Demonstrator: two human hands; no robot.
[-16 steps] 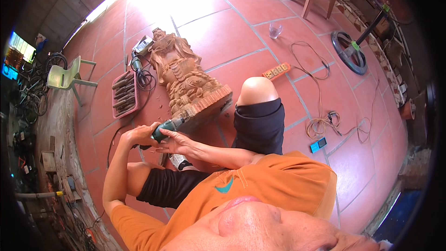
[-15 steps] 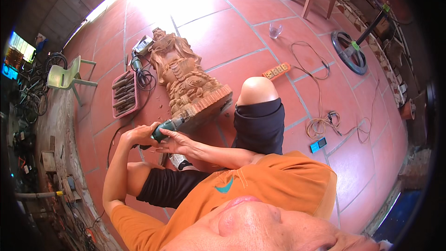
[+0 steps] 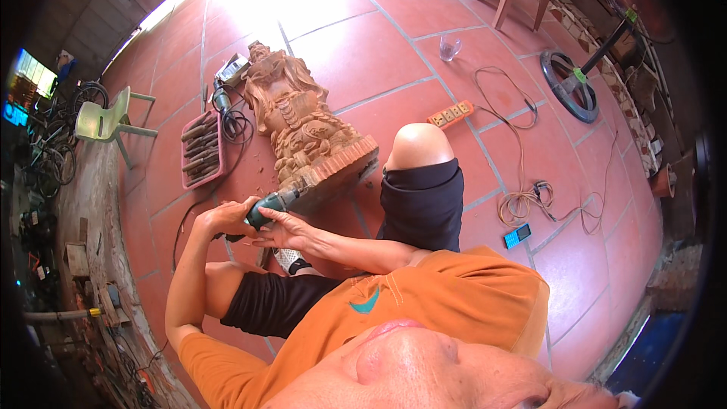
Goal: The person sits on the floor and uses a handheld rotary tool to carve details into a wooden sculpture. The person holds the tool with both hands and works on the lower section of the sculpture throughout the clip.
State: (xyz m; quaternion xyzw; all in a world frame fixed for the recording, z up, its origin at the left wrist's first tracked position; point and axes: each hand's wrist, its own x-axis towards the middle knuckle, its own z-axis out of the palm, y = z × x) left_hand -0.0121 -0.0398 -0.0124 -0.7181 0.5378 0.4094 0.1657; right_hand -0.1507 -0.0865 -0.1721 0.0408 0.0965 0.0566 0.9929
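Note:
A carved wooden statue (image 3: 291, 121) lies on its back on the floor, its base toward me. Both my hands hold a green power grinder (image 3: 270, 207), whose metal nose reaches the lower left corner of the base. My left hand (image 3: 226, 218) wraps round the rear of the tool. From the other side, my right hand (image 3: 288, 232) grips its body, thumb on top and fingers beneath. The exact contact of the tip with the wood is too small to make out.
Left of the statue are a pink tray (image 3: 204, 185) of chisel-like tools, a second power tool (image 3: 221, 98) and a green chair (image 3: 102, 123). To the right are an orange power strip (image 3: 450, 114), coiled cord (image 3: 522, 206), a blue phone (image 3: 518, 236), a glass (image 3: 449, 48) and a fan stand (image 3: 568, 95).
Both hands and the grinder have shifted very slightly, staying at the same corner of the base. The statue appears unmoved.

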